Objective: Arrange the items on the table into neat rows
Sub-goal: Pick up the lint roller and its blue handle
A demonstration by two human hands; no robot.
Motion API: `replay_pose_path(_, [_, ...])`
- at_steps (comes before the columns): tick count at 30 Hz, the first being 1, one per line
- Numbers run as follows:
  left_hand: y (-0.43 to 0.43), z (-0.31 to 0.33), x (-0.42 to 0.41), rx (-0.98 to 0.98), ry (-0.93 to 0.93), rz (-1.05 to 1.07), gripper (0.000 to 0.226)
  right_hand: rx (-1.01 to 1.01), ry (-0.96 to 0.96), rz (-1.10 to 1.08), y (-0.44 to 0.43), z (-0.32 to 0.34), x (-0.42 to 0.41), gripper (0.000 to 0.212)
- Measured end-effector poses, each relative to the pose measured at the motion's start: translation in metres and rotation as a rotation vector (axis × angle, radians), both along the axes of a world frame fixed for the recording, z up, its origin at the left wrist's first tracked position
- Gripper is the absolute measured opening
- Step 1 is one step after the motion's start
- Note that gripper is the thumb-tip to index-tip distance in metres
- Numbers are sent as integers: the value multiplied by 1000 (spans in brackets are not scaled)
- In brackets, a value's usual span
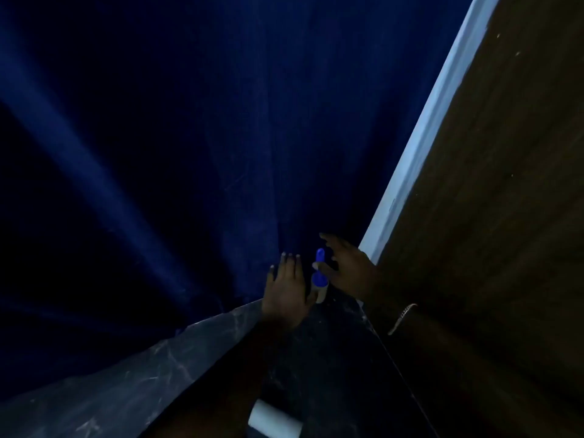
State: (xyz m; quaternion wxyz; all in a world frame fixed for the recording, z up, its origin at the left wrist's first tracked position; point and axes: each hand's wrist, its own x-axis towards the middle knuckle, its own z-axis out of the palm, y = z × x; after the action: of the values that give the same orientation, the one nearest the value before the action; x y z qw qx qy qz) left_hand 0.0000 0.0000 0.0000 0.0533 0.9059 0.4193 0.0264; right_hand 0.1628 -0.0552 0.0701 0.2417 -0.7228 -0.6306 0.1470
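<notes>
Head cam: blue-topped bottle [319, 275] upright at far corner of counter [151, 377] by the curtain [189, 137], between left hand [286, 294], grip flat and spread beside its base, and right hand [349, 270], grip spread, thumb at its neck.

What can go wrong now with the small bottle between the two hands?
1. The blue-capped bottle stands upright, tall and narrow, near the far edge of the table, by the curtain. A nudge from the left hand or right hand could tip it over.
2. The white cylinder lies on its side and might roll.
</notes>
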Motion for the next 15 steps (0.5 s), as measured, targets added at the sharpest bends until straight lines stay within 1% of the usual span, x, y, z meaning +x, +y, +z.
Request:
replay_pose_path(1, [-1,-5,8,-30,0,56,87,-7,59,-12,3,-3,1,68])
replay_pose_path(3, [-3,-14,20,-62,-23,123,87,-26,103,1,6,-3,0,60])
replay_pose_path(7, [-11,-31,39,-61,-54,126,78,-34,79,44,7,-8,0,43])
replay_pose_path(9, [-10,-36,41,-99,-53,164,72,-39,55,47,7,-9,1,36])
replay_pose_path(12, [-9,-40,44,-184,-129,191,57,-14,68,46,6,-12,2,30])
replay_pose_path(15, [-12,-39,45,-234,-201,185,50,-2,85,54,1,-15,6,27])
